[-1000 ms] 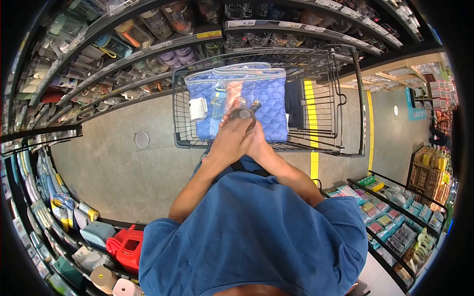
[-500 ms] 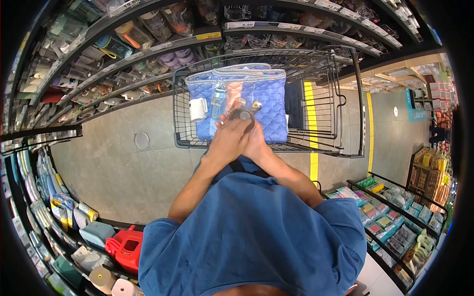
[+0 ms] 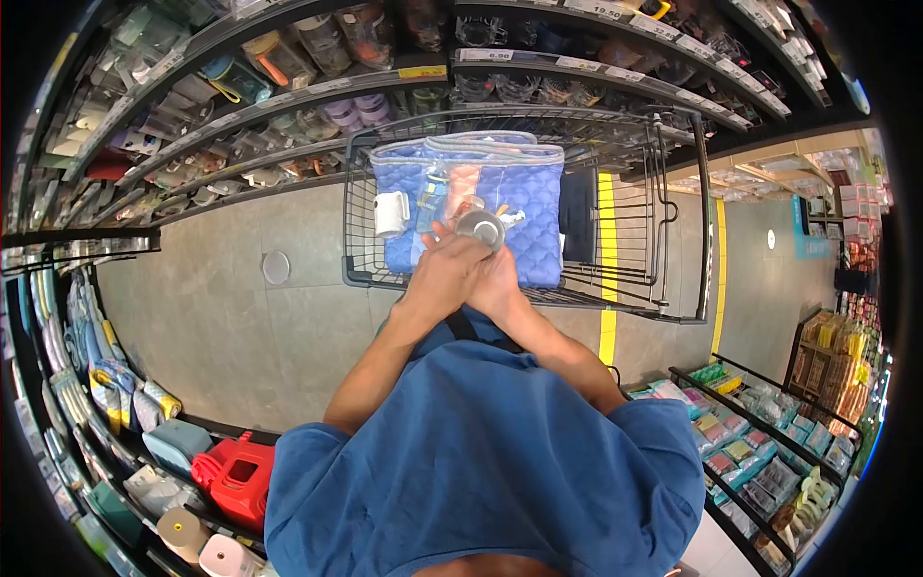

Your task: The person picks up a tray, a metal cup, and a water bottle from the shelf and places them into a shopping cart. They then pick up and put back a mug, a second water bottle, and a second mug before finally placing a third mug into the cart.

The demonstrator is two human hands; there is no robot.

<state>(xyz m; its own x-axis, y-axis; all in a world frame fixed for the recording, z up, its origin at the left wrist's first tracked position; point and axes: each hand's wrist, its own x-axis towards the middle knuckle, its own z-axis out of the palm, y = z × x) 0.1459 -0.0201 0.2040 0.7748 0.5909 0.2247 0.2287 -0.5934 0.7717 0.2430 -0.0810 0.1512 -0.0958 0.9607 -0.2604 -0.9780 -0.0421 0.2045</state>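
Both hands meet in front of me over the shopping cart. My left hand [image 3: 445, 277] curls its fingers around the near side of a drinking glass [image 3: 481, 231]. My right hand [image 3: 494, 281] presses in from the right and below, partly covered by the left, and also grips the glass. One round end of the glass faces up toward me. Beneath lies a folded blue quilted mat [image 3: 534, 202] in plastic, inside the black wire cart [image 3: 358, 245]. On its left part rests a white mug [image 3: 391, 213].
Shelves of bottles and glassware [image 3: 317, 88] curve along the far side. A red plastic item [image 3: 242, 476] and a blue-grey box [image 3: 177, 444] sit at lower left. A rack of packaged goods [image 3: 760, 433] stands at lower right. Yellow stripes [image 3: 607, 288] cross the floor.
The glass has tilted in my hands, and its round end now shows more fully. My hands stay closed around it. The whole view has shifted slightly.
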